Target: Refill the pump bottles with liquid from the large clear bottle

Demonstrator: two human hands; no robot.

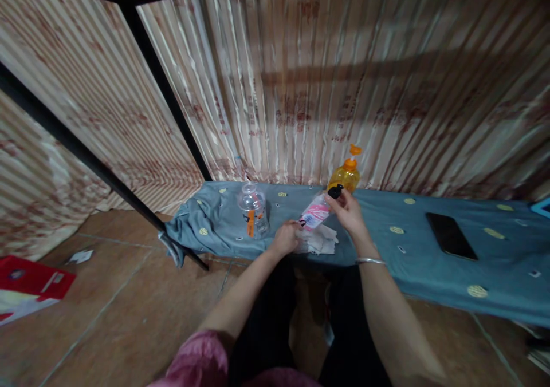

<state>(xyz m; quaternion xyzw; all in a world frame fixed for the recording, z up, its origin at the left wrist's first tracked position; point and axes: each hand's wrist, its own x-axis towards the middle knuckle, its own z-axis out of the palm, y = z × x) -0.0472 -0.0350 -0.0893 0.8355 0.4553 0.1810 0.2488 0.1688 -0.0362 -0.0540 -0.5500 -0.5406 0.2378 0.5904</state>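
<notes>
A clear bottle with a pink-and-white label lies tilted between my hands, its black top pointing up and to the right. My left hand is closed at the bottle's lower end. At the upper end, the fingers of my right hand are closed around the neck and black top. Crumpled white tissue lies under the bottle on the cloth. Just behind my right hand stands a pump bottle of yellow liquid with an orange pump.
An open clear plastic bottle with an orange label stands to the left on the blue-green cloth. A black phone lies at the right. Black frame bars cross the left side before a curtain. On the floor sits a red box.
</notes>
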